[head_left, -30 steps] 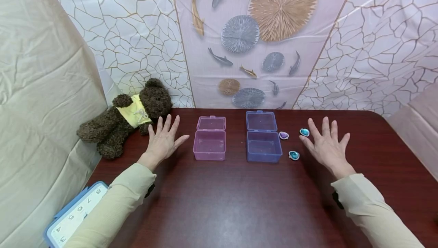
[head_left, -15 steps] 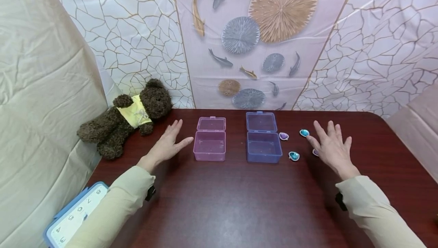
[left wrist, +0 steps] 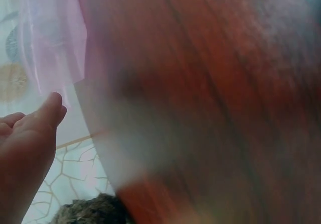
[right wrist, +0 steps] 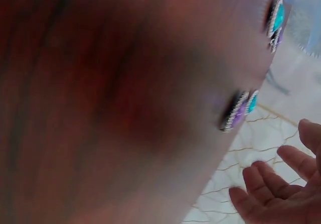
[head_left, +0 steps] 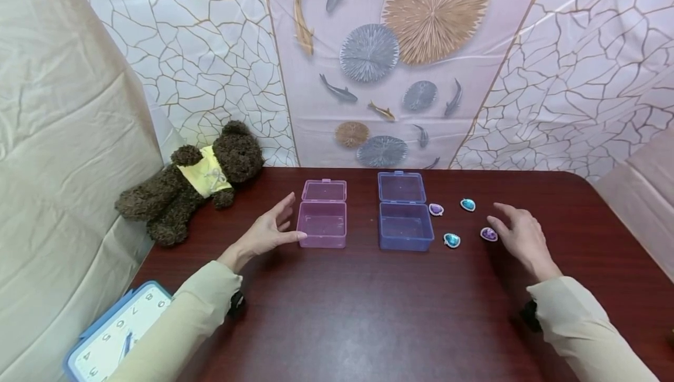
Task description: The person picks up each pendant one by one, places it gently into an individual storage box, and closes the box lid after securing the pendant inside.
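My left hand (head_left: 264, 234) is beside the pink open-lidded box (head_left: 323, 224), its thumb at the box's front left corner; whether it touches is unclear. In the left wrist view that hand (left wrist: 31, 133) appears near the pink box (left wrist: 55, 38). My right hand (head_left: 522, 240), fingers loosely bent and holding nothing, hovers just right of a purple gem (head_left: 488, 234). Two teal gems (head_left: 467, 205) (head_left: 451, 240) and another purple gem (head_left: 436, 209) lie between it and the blue open-lidded box (head_left: 406, 227). The right wrist view shows the hand (right wrist: 281, 184) near a purple gem (right wrist: 236, 114).
A brown teddy bear (head_left: 197, 180) in a yellow top lies at the table's back left. A blue-edged white board (head_left: 118, 332) with numbers is at the lower left, partly behind my left sleeve. Patterned cloth (head_left: 368, 113) hangs behind the table (head_left: 368, 312).
My left hand has moved right and down to the pink box. My right hand has shifted slightly right and down, its fingers bending more, and a purple gem it had hidden is visible.
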`<control>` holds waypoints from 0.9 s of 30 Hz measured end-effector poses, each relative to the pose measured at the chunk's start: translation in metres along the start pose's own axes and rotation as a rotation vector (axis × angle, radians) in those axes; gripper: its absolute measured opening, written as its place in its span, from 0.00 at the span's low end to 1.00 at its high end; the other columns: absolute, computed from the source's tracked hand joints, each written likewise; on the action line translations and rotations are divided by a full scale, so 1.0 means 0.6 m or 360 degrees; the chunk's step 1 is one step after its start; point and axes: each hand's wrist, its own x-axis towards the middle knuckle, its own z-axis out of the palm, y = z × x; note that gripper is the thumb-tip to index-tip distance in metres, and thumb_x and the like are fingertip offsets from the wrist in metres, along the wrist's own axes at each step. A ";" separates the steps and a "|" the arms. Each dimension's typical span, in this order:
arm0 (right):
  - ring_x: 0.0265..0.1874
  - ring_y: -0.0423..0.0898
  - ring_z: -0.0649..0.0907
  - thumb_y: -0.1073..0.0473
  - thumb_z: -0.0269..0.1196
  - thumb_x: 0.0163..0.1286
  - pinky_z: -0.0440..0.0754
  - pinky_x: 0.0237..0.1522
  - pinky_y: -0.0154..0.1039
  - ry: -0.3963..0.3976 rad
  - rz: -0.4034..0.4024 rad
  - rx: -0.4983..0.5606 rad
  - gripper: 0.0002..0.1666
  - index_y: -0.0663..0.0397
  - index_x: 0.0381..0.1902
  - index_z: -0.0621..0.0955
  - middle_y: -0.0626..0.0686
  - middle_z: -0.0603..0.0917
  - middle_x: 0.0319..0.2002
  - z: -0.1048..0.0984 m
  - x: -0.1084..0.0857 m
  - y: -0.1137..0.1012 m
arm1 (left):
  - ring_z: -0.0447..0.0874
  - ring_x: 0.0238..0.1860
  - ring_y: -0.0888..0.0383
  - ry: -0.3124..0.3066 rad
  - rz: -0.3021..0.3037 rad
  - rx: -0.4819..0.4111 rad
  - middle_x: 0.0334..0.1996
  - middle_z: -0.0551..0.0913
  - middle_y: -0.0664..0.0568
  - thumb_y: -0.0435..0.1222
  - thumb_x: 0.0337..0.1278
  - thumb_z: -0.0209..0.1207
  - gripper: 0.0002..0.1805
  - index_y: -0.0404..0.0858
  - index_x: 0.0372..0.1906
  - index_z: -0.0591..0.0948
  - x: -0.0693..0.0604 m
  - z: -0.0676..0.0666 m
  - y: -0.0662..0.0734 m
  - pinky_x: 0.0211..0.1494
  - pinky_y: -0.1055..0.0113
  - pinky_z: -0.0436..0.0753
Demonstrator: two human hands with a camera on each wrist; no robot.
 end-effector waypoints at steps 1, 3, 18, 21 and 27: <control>0.49 0.71 0.74 0.60 0.57 0.69 0.70 0.45 0.64 -0.0011 0.0021 0.0012 0.22 0.70 0.56 0.73 0.74 0.76 0.51 0.001 0.000 0.005 | 0.45 0.73 0.40 -0.0006 -0.0011 -0.0018 0.74 0.43 0.39 0.34 0.48 0.69 0.55 0.37 0.75 0.44 0.001 0.001 -0.001 0.71 0.49 0.60; 0.45 0.68 0.78 0.61 0.58 0.68 0.74 0.41 0.59 -0.0044 0.0063 0.0034 0.20 0.69 0.54 0.75 0.72 0.79 0.47 0.002 -0.001 0.014 | 0.45 0.73 0.41 -0.0022 -0.0021 -0.0043 0.74 0.43 0.39 0.33 0.48 0.69 0.55 0.37 0.75 0.44 0.001 0.003 -0.003 0.71 0.49 0.60; 0.29 0.41 0.76 0.57 0.65 0.62 0.72 0.33 0.38 -0.0341 0.0148 0.0100 0.19 0.67 0.45 0.80 0.58 0.84 0.31 0.007 0.006 0.030 | 0.52 0.72 0.42 -0.0092 0.0020 -0.0263 0.74 0.45 0.41 0.24 0.48 0.65 0.55 0.33 0.74 0.41 0.007 0.017 -0.018 0.68 0.50 0.65; 0.28 0.40 0.75 0.58 0.65 0.61 0.71 0.32 0.37 -0.0346 0.0146 0.0095 0.16 0.65 0.43 0.81 0.55 0.83 0.29 0.008 0.007 0.029 | 0.54 0.71 0.43 -0.0086 0.0030 -0.0274 0.74 0.47 0.42 0.23 0.48 0.65 0.54 0.34 0.74 0.42 0.008 0.018 -0.021 0.67 0.51 0.66; 0.28 0.40 0.74 0.58 0.66 0.61 0.70 0.32 0.36 -0.0349 0.0189 0.0094 0.15 0.65 0.40 0.80 0.55 0.82 0.29 0.011 0.007 0.030 | 0.55 0.71 0.45 -0.0060 0.0067 -0.0257 0.74 0.50 0.43 0.22 0.47 0.65 0.52 0.35 0.74 0.46 0.012 0.020 -0.028 0.66 0.53 0.68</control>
